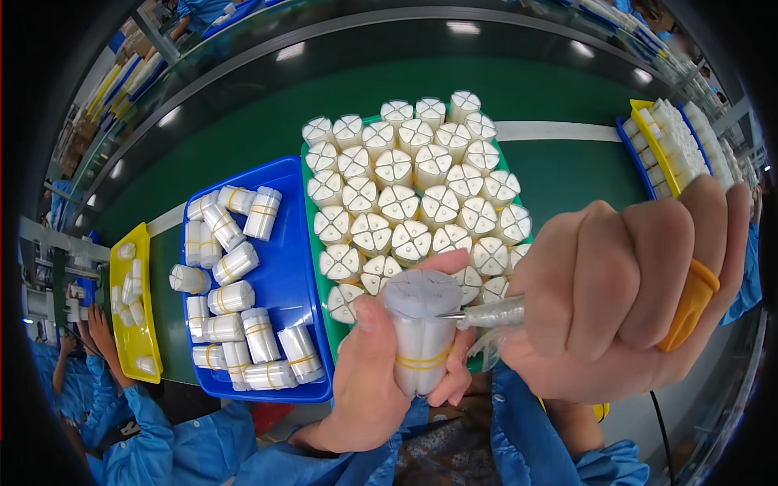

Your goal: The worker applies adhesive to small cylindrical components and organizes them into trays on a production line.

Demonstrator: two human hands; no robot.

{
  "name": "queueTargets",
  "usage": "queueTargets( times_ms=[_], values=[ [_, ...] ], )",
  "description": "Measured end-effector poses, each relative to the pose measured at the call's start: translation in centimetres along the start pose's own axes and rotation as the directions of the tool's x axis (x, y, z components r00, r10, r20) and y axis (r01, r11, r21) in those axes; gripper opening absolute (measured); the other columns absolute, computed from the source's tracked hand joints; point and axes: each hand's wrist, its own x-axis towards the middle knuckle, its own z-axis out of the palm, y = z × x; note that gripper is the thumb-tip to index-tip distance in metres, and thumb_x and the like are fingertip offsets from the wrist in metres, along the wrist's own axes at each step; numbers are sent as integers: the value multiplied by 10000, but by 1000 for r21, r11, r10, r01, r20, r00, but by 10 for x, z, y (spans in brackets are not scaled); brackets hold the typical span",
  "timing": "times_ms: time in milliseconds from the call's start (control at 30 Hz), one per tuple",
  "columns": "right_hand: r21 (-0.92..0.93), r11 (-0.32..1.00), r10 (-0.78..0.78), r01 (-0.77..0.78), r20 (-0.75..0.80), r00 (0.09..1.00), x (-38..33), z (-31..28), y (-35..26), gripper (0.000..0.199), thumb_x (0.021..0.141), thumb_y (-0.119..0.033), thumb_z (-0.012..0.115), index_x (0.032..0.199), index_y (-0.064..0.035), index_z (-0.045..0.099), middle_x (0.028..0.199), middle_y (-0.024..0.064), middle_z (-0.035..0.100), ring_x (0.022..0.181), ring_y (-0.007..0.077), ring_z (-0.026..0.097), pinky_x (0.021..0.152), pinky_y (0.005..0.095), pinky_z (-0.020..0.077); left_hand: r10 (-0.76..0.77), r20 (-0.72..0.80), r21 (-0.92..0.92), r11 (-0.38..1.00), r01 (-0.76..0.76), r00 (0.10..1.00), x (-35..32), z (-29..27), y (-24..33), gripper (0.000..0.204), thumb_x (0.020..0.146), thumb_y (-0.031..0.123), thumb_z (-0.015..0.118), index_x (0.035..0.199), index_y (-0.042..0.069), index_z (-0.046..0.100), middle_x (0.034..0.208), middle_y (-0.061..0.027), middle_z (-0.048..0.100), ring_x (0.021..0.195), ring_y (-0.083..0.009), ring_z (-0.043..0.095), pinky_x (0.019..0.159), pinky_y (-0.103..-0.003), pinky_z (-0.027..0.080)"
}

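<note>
A white cylindrical bundle (423,336) of four wedge-like parts, bound by yellow rubber bands, stands upright in my left hand (365,393), whose fingers close around it. My right hand (596,296) grips a thin pointed metal tool (496,313) with a pale wrapped handle. Its tip touches or lies just in front of the bundle near its top; I cannot tell which. An orange finger cot (690,304) covers part of one right finger. Behind both hands, a green tray (322,279) holds many similar bundles standing on end.
A blue tray (284,190) to the left carries bundles lying on their sides. Further left is a yellow tray (149,304) near a co-worker's hand (104,332). Stacked blue and yellow trays (652,150) of white parts stand at right on the green conveyor belt (559,174).
</note>
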Motion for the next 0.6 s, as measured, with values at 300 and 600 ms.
queueTargets(
  times_ms=[300,600],
  values=[
    [-878,459,-391,-135,-337,856,-61,-5,-11,360,1034,-386,308,1231,-119,447,884,30,563,654,138,594,609,336,563,-9,-101,118,993,21,995,-8,5,5,825,975,666,266,1355,-57,382,802,-113,546,537,-128,453,587,-304,481],
    [130,-933,353,337,522,776,-34,1,-11,309,838,-96,585,1095,25,463,980,114,453,950,374,596,942,566,513,5,-127,186,982,19,992,-9,7,4,734,1008,592,286,1345,-51,395,809,-112,543,549,-121,461,620,-318,509]
  ],
)
